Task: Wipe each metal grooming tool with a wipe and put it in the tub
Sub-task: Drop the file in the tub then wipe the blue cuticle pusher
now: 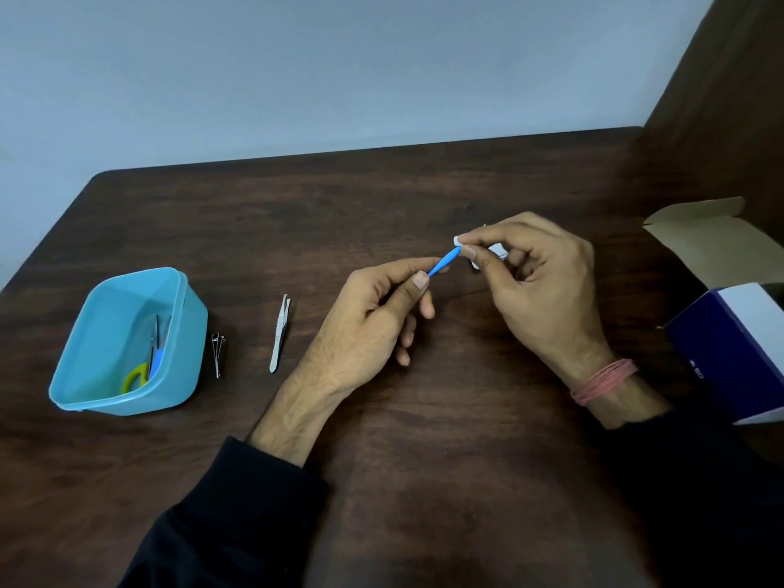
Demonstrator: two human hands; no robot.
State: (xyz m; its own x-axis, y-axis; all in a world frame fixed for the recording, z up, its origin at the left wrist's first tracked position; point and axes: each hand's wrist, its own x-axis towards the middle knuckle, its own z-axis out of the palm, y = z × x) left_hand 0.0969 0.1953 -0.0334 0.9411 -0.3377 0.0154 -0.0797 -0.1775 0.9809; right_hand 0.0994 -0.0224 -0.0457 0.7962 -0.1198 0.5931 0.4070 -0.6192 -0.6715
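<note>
My left hand (377, 324) pinches the near end of a small blue-handled tool (443, 261) above the table's middle. My right hand (539, 282) pinches a white wipe (494, 250) around the tool's far end; the tip is hidden in the wipe. A turquoise tub (186, 345) stands at the left, holding scissors with yellow-green handles (136, 377) and a blue-handled tool (156, 354). Silver tweezers (280, 333) and a small metal nail clipper (218, 354) lie on the table between the tub and my left hand.
An open cardboard box (721, 244) with a raised flap and a dark blue and white box (738, 345) stand at the right edge. The dark wooden table (382, 197) meets a pale wall at the back.
</note>
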